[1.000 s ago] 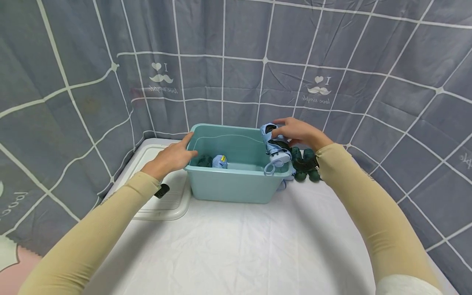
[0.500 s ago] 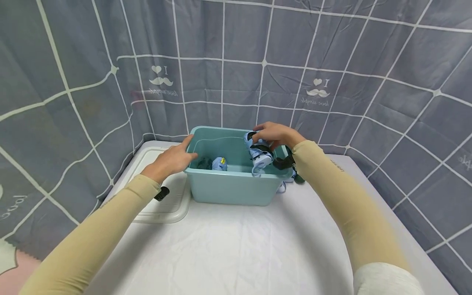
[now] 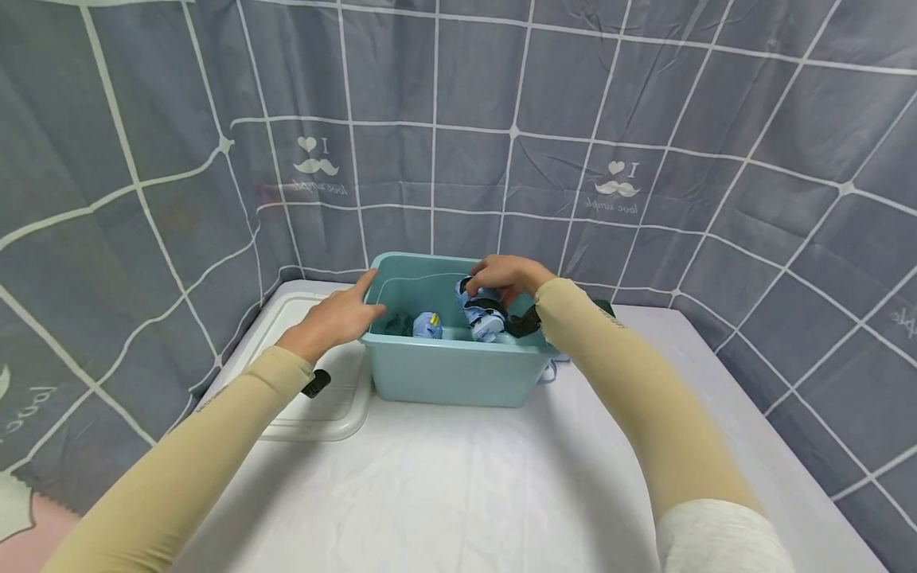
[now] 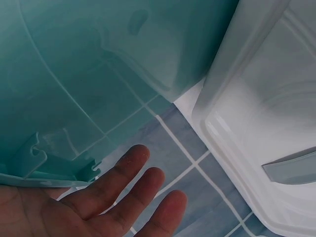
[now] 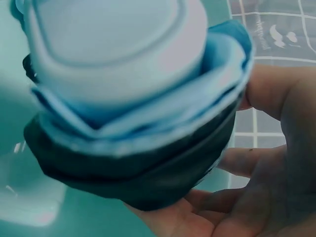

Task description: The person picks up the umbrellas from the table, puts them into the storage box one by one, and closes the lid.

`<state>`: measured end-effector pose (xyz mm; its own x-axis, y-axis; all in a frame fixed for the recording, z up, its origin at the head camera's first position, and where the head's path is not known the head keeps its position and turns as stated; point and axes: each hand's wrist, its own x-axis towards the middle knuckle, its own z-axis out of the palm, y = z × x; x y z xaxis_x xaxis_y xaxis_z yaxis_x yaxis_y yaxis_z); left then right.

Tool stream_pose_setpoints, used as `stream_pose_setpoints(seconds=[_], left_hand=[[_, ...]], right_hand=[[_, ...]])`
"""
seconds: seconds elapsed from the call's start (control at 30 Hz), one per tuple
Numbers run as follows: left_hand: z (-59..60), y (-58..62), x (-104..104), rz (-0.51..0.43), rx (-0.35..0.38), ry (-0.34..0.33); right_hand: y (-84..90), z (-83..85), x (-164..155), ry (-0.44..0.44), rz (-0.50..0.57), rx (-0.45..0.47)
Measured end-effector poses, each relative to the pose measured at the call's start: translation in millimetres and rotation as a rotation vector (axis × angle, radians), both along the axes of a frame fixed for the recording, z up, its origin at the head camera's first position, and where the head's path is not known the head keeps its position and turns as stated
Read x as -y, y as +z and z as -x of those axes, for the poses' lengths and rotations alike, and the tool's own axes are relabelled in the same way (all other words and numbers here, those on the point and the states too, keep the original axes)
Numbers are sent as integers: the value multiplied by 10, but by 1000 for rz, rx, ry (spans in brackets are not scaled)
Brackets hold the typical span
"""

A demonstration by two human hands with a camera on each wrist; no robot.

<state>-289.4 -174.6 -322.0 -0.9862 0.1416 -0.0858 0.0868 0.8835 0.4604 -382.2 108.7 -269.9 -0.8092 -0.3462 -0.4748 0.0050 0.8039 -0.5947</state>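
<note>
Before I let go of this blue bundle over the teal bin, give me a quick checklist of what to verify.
1. Right hand grips the light blue bundle: ok.
2. Bundle is inside the teal bin's rim: ok.
3. Left hand steadies the bin's left rim: ok.
4. Free space on the bin floor beside the small blue item: ok.
5. Dark strap clear of the rim: cannot tell.
6. White lid lies clear of the bin: ok.
</note>
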Motion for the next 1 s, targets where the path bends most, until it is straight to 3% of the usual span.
stream_pose_setpoints(seconds=[0.47,0.67,1.0], left_hand=[[2,5,13,4,4,4],[16,2,25,4,8,4],[12,0,33,-6,6,6]], right_hand=[[-223,129,264,91,-87,63],[-240,175,339,129,-141,97],[-338,209,521,110,-248,93]])
